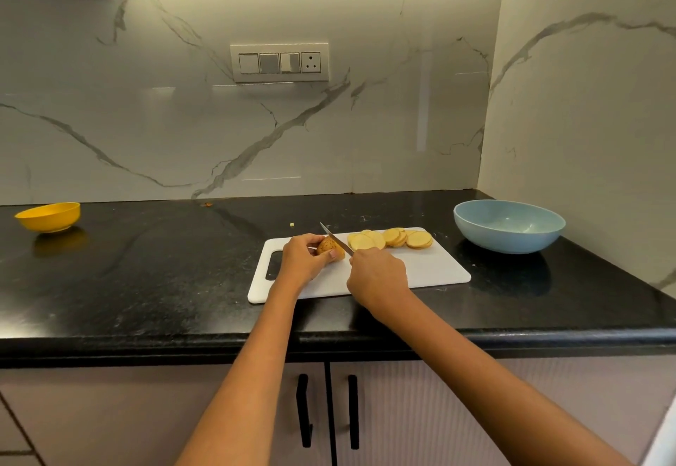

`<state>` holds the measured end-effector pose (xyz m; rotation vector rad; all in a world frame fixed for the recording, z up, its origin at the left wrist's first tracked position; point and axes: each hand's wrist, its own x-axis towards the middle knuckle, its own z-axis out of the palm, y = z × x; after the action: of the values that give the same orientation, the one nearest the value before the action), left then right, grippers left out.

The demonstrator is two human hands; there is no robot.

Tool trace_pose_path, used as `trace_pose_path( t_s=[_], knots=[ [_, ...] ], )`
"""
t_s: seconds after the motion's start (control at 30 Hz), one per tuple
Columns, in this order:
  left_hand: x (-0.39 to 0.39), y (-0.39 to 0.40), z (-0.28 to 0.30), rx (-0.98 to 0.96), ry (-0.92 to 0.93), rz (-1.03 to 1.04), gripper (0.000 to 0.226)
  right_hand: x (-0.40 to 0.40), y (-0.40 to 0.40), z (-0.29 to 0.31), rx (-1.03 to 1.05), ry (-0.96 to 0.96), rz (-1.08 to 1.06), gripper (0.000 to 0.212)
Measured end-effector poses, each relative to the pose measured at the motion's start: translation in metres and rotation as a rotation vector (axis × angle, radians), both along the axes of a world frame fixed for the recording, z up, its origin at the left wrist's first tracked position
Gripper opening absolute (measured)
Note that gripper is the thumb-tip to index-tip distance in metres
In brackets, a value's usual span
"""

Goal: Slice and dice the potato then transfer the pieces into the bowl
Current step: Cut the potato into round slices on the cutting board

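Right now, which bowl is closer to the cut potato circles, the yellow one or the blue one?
The blue bowl. It sits just right of the cutting board, near the potato slices. The yellow bowl is far off at the counter's left end.

Bare forearms, no sleeves; left hand (301,258), right hand (378,277).

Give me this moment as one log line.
stage: slicing | left hand: holds potato | right hand: grips knife | slices: on board | blue bowl: empty

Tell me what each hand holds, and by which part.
Left hand grips the uncut potato end by its rounded skin side. Right hand holds the knife by its handle.
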<state>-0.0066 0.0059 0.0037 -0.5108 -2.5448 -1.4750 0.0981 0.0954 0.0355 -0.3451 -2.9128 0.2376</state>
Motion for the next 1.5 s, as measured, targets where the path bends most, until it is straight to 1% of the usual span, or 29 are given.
trace_pose_path(
  t_s=[0.2,0.4,0.53,0.73,0.87,1.03,1.13,1.27,1.4,1.5],
  knots=[
    [-0.004,-0.001,-0.001,0.007,0.006,0.014,0.047,-0.004,-0.008,-0.005,0.019,0.008,-0.008,0.027],
    [-0.008,-0.002,-0.002,0.004,0.006,0.010,0.049,-0.012,0.000,0.007,0.028,-0.045,0.012,0.028],
    [-0.009,0.001,0.000,0.011,0.002,-0.004,0.048,-0.011,0.009,0.009,0.021,-0.066,0.020,0.029],
    [-0.011,0.004,-0.003,0.038,0.010,-0.009,0.046,-0.013,0.003,-0.002,-0.037,-0.035,-0.003,0.026],
    [-0.012,0.003,-0.003,0.049,0.004,-0.001,0.045,-0.023,0.000,0.004,-0.070,-0.067,0.013,0.028],
    [-0.012,0.003,-0.004,0.040,0.046,-0.027,0.046,-0.009,0.009,-0.001,-0.035,-0.104,0.017,0.030],
    [-0.009,0.003,-0.004,0.035,0.055,-0.021,0.047,-0.016,0.009,0.004,-0.031,-0.141,0.012,0.032],
    [-0.008,0.003,-0.003,0.032,0.048,0.000,0.044,-0.029,0.005,0.012,-0.007,-0.163,0.040,0.033],
    [-0.008,0.003,-0.002,0.012,0.033,-0.017,0.047,-0.022,0.012,0.012,0.003,-0.236,0.038,0.033],
    [-0.008,0.003,-0.003,0.008,0.035,-0.016,0.047,-0.021,0.014,0.011,0.004,-0.242,0.041,0.034]
  ],
)
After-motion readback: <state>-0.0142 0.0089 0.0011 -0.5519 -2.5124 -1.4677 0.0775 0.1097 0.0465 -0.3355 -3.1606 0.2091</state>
